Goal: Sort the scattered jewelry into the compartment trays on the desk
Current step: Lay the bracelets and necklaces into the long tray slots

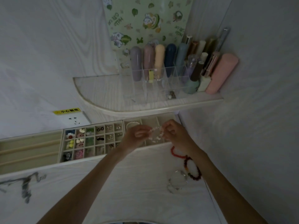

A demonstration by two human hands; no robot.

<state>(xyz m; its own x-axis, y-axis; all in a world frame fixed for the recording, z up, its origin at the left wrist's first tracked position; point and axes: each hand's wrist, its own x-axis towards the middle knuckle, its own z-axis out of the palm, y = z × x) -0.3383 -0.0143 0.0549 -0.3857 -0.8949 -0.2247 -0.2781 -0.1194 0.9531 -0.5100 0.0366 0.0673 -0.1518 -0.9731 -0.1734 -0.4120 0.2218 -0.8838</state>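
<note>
A clear bracelet [156, 135] hangs between the two hands, above the right tray [163, 121]. It looks like pale, glassy beads on a string, but it is blurred, so I cannot tell more. I think it is light and limp, and the beads may be slippery and a little fragile. It is best to take it by the string at two opposite points, so that it stays open as a loop and can be laid flat into a compartment.

The left hand [137, 135] pinches one side of the bracelet with curled fingers [149, 130], and the right hand [174, 131] pinches the other side in the same way.

In the right tray one pearl bracelet [133, 123] already lies in a back compartment. Beside it stands the grid tray [92, 140], with many small cells that hold earrings and small colored pieces; I cannot count them surely. On the far left is a third tray [29, 149] with long rolls.

On the tabletop [137, 175], near the right arm, three bracelets wait: one red bracelet [175, 153], one dark bracelet [195, 172], and one crystal bracelet [176, 181]. So the sorting seems partly done.
</note>
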